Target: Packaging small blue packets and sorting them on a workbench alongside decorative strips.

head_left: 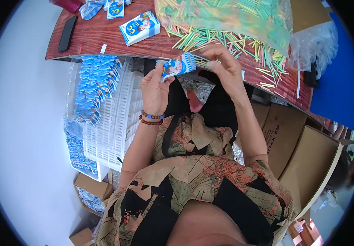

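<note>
My left hand [154, 91] pinches one end of a small blue-and-white printed packet [178, 67] in front of the table's near edge. Just beyond the packet's other end is my right hand [227, 69], its fingers curled but its thumb and index finger apart, with nothing visible between them. Behind that hand, pale green, yellow and pink short sticks or straws [222, 40] lie in a loose heap. More of them fill a clear plastic bag [230, 16]. A larger blue-and-white packet [140, 28] lies flat on the red wood-grain table [90, 35].
A dark bar-shaped object [67, 33] lies at the table's left. On the left, several similar packets [97, 84] fill a clear bin beside white slatted baskets [123, 106]. Cardboard boxes [281, 135] stand at the right, near a blue panel [336, 78].
</note>
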Action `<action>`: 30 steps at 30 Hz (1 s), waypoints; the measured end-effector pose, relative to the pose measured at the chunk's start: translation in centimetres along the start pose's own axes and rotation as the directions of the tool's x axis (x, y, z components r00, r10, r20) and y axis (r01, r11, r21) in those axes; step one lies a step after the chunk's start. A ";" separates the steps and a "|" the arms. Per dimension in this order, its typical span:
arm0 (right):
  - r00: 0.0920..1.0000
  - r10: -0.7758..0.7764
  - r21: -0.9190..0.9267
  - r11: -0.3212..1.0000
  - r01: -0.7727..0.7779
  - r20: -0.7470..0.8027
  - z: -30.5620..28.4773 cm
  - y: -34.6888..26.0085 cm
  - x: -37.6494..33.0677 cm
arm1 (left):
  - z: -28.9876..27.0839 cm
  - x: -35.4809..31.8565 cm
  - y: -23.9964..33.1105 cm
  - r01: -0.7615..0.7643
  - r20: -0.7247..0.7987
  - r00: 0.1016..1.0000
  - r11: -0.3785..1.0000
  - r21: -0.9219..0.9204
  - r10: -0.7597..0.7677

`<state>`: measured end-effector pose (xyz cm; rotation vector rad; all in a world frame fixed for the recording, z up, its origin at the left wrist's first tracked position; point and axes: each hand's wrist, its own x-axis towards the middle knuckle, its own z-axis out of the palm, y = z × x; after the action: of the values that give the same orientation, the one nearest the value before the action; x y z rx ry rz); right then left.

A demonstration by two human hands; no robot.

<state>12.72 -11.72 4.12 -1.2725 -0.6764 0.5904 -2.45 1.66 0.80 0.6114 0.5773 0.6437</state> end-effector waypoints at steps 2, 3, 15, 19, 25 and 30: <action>0.956 -0.228 -0.303 0.912 0.276 0.185 0.3 -0.9 0.1 | 0.0 0.2 -0.3 0.044 0.029 0.999 0.999 -0.023 -0.043; 0.958 -0.228 -0.311 0.911 0.272 0.171 0.2 -0.7 0.0 | 0.1 0.2 -0.5 0.052 0.048 0.997 0.998 -0.017 -0.051; 0.983 0.181 -0.437 0.887 -0.151 0.027 -3.9 -1.2 3.9 | 0.0 0.2 -1.7 0.081 0.007 0.997 0.997 0.002 -0.081; 0.991 -0.109 -0.878 0.465 0.115 0.073 -7.2 -0.7 9.6 | 0.0 0.1 -1.6 0.079 0.018 0.997 0.997 -0.026 -0.079; 0.955 -0.246 -0.940 0.253 0.230 0.168 -7.3 -1.6 14.2 | -0.5 -0.1 -1.5 0.119 -0.027 0.992 0.992 -0.049 -0.121; 0.994 -0.032 -0.956 0.270 0.111 0.107 -5.5 -2.0 11.9 | -0.8 0.2 -1.3 0.112 -0.076 0.991 0.993 -0.036 -0.114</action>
<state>24.84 -7.08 6.79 -2.3839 -1.2497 0.0411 -2.36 1.19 -0.69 0.5212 0.6689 0.5711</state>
